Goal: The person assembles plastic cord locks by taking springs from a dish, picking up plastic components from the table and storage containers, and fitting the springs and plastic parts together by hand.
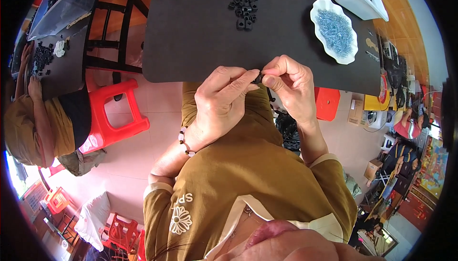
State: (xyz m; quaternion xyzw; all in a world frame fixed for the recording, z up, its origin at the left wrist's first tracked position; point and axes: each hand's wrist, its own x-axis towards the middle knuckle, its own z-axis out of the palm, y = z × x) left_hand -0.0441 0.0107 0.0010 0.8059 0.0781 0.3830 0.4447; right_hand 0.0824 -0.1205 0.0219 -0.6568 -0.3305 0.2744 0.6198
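Black and small, the part (258, 78) sits between the left hand (222, 98) and right hand (292, 86), both pinching it.

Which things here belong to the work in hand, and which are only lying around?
Likely in the work:
Small black part, between left hand and right hand
Loose black pieces on the dark table
Pale-blue pieces in the white dish

Apparently just around:
Red stool, left
Cardboard box, right
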